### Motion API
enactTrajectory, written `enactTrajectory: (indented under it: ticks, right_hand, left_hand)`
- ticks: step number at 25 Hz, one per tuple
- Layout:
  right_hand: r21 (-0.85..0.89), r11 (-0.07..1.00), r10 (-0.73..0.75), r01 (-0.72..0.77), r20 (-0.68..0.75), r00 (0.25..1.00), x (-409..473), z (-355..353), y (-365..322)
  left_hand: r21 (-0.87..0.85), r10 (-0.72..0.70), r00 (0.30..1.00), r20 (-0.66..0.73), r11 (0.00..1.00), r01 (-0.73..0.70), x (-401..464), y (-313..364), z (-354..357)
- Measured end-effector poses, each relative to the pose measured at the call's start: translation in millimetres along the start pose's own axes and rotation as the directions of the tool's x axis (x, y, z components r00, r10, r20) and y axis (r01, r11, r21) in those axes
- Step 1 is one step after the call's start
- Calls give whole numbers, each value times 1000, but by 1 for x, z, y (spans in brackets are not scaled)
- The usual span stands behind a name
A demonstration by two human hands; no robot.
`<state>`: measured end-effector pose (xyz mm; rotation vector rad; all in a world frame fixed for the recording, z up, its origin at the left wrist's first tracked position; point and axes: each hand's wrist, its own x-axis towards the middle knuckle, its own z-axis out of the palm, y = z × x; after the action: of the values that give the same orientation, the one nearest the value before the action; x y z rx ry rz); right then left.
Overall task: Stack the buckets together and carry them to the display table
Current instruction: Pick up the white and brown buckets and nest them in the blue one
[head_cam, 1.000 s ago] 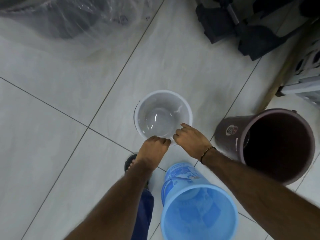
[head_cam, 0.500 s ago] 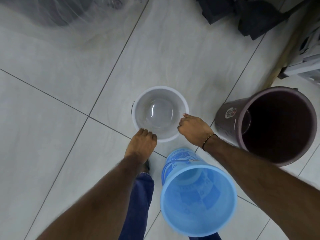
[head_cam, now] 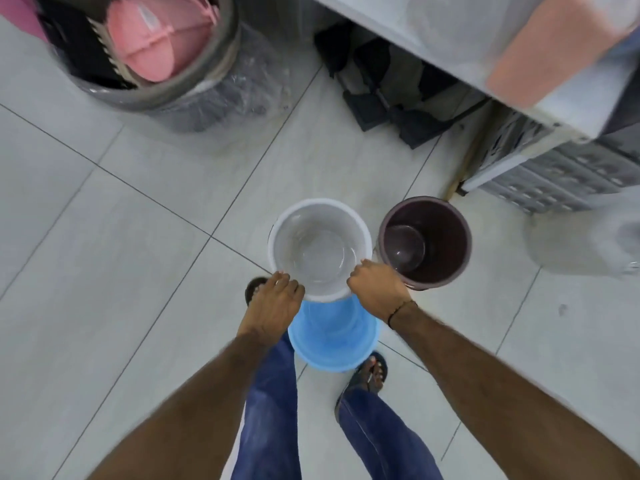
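white bucket [head_cam: 318, 247] | rim gripped by left hand [head_cam: 273, 303], right hand [head_cam: 377, 289] | above blue bucket [head_cam: 334, 337]

Glossy plastic white bucket [head_cam: 318, 249]; blue bucket [head_cam: 334, 336] seemingly matt plastic.

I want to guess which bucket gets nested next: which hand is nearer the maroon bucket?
Right. The right hand grips the white bucket rim just beside the maroon bucket; the left hand holds the rim's opposite side, farther away.
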<state>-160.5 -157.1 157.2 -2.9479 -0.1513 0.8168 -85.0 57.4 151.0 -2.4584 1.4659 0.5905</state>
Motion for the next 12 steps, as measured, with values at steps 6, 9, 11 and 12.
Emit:
enactTrajectory:
  ticks: [6, 9, 11, 12]
  right_hand:
    - [33, 999, -32, 27, 146, 989, -105, 41, -45]
    - [35, 999, -14, 7, 205, 979, -99, 106, -55]
    - [40, 999, -2, -7, 219, 976, -88, 151, -57]
    - [30, 999, 6, -13, 207, 978, -77, 179, -57]
  left_hand:
    - [-131, 36, 999, 27, 991, -32, -90, 82, 23]
    - [-116, 71, 992, 100, 991, -59, -79, 101, 86]
    - [-108, 83, 988, 134, 992, -69, -66, 108, 133]
    - [-86, 89, 982, 169, 993, -75, -55, 109, 164]
